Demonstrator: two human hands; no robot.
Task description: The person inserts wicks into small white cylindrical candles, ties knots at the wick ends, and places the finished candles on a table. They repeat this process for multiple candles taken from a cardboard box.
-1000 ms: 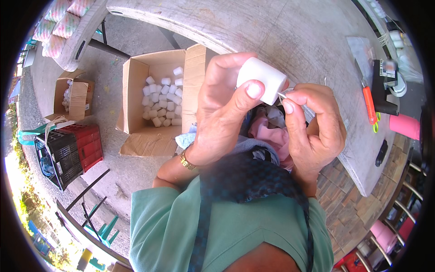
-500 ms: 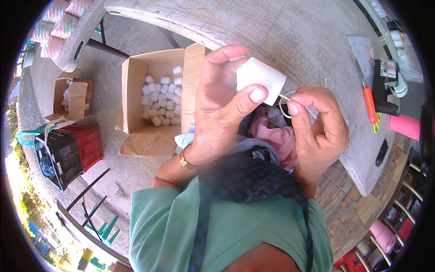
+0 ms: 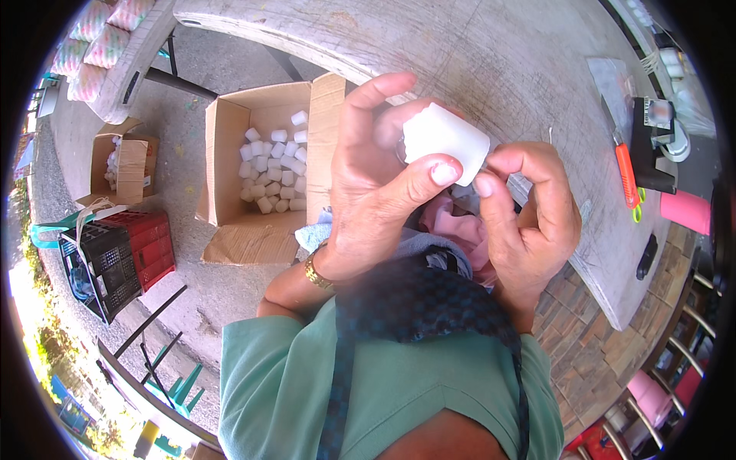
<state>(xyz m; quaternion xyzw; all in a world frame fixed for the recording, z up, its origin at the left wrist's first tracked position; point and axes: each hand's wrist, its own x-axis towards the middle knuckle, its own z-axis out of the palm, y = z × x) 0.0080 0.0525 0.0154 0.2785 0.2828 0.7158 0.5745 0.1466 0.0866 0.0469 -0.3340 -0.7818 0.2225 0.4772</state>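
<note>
A short white cylinder (image 3: 446,142) with a smooth side rests tilted in my left hand (image 3: 376,153), over the table's edge. My left thumb presses on its near side, and the index finger stretches away from it. At the cylinder's right end my right hand (image 3: 534,203) pinches with thumb and index finger. The thin white cord seen there earlier is now mostly hidden by these fingertips. Below the hands lie a pink cloth (image 3: 460,226) and a grey-blue cloth (image 3: 429,249). A dark checked apron (image 3: 418,303) covers my lap.
An open cardboard box (image 3: 257,238) to the left holds several white cylinders. Beyond it stand a smaller box (image 3: 138,169) and a black and red crate (image 3: 123,257). On the worn table (image 3: 506,61) lie an orange-handled knife (image 3: 625,172) and a black dispenser (image 3: 652,161).
My right hand has moved left and up against the cylinder's end, covering the cord's loop. The cylinder has shifted slightly right and down in my left hand.
</note>
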